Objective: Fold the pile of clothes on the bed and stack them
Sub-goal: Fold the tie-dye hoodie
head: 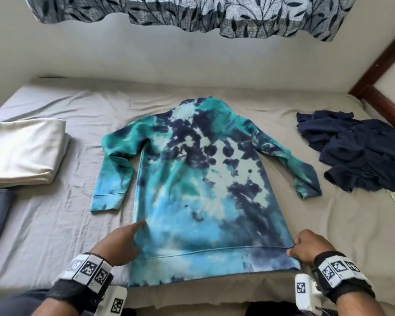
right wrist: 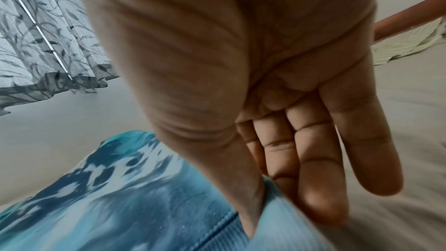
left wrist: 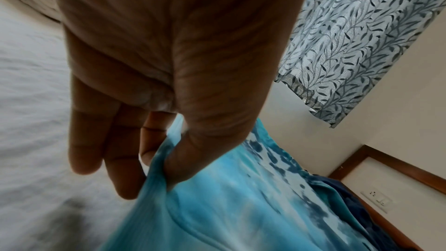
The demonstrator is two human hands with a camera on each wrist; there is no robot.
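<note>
We see a bed [head: 249, 106] with a grey sheet. On it lie a tie-dye sweatshirt [head: 198, 190] in the middle, folded cream cloth [head: 23, 151] left, crumpled navy clothes [head: 360, 153] right.

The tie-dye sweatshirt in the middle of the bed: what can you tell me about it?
The tie-dye sweatshirt is soft knit, blotched turquoise, navy and white, with ribbed hem and cuffs. It lies flat on the grey bed sheet, sleeves angled outward, hem nearest the person. The left hand and right hand each pinch a hem corner.
</note>
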